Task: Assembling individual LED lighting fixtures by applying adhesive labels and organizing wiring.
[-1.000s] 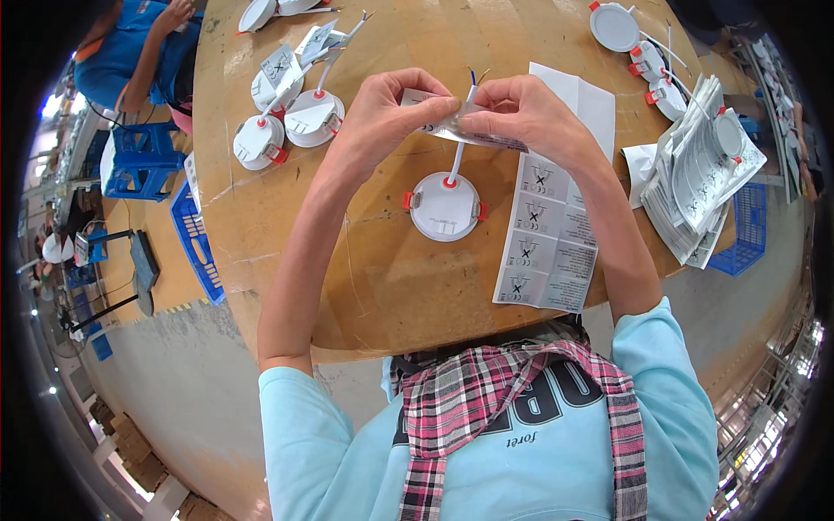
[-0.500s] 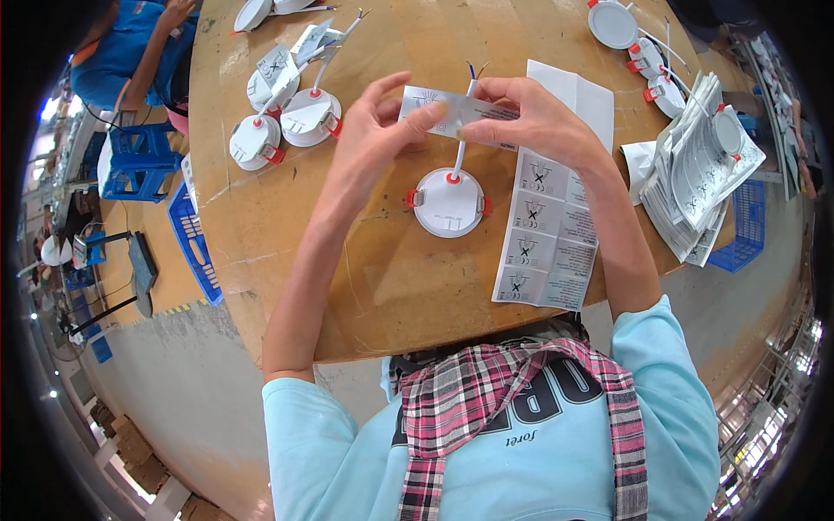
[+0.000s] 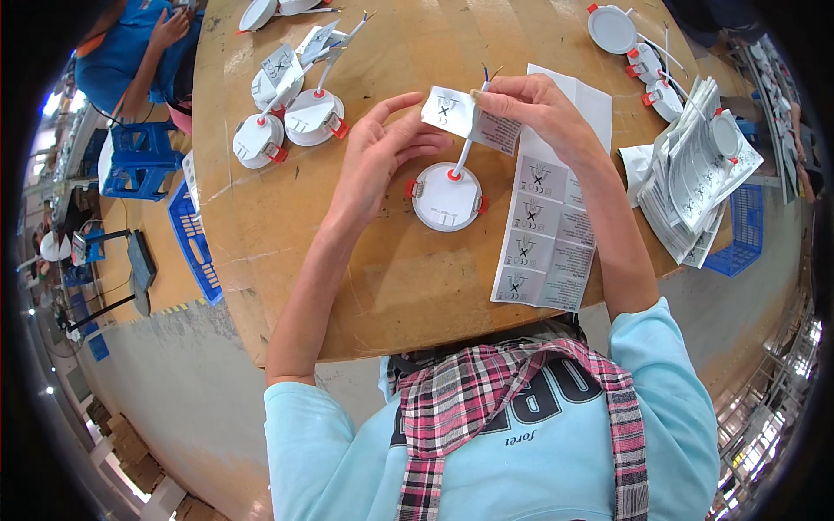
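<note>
A round white downlight [image 3: 446,198] with red-tipped spring clips lies back side up on the table before me. Its white cable [image 3: 463,158] rises toward my hands and ends in bare coloured wires. Around the cable's upper part sits a silver sticker label [image 3: 449,109], folded over it, with printed symbols on its left half. My right hand [image 3: 534,108] pinches the label between thumb and fingers at the cable. Just left of the label, my left hand [image 3: 382,149] has its fingers stretched apart and holds nothing. Beside the downlight lies a sheet of the same labels [image 3: 547,230].
Several labelled downlights [image 3: 314,117] stand at the far left, and more downlights [image 3: 612,30] lie at the far right. A thick stack of label sheets [image 3: 691,178] overhangs the right edge, near a blue crate [image 3: 741,230]. Another person [image 3: 122,65] sits at the far left beside blue stools [image 3: 143,161].
My left hand has let go of the label and drawn back slightly left and down. The label, now held by my right hand alone, has shifted right and shows its folded halves.
</note>
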`<action>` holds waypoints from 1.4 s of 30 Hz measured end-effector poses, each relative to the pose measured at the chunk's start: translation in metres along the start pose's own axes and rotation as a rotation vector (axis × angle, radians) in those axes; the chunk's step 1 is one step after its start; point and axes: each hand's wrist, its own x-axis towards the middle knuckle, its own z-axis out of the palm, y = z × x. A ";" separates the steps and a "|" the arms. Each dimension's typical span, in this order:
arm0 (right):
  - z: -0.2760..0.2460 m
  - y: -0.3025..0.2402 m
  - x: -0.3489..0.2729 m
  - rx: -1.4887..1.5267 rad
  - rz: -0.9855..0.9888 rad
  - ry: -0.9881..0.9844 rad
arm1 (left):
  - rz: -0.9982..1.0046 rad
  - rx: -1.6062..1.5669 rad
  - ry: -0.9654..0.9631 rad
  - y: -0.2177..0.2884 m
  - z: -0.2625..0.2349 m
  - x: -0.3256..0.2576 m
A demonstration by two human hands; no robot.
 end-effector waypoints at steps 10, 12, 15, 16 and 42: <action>-0.002 -0.006 -0.002 -0.156 -0.318 -0.106 | -0.279 0.018 -0.355 0.006 0.002 0.039; 0.003 -0.011 -0.001 -0.178 -0.353 -0.157 | -0.313 -0.191 -0.563 -0.020 -0.012 0.061; 0.001 -0.011 -0.002 -0.158 -0.368 -0.181 | -0.397 -0.442 -0.789 -0.029 -0.007 0.074; 0.000 -0.010 -0.003 -0.161 -0.372 -0.186 | -0.348 -0.404 -0.819 -0.030 -0.005 0.075; 0.013 -0.013 -0.002 -0.167 -0.327 0.173 | 0.123 0.085 -0.093 0.008 0.001 0.012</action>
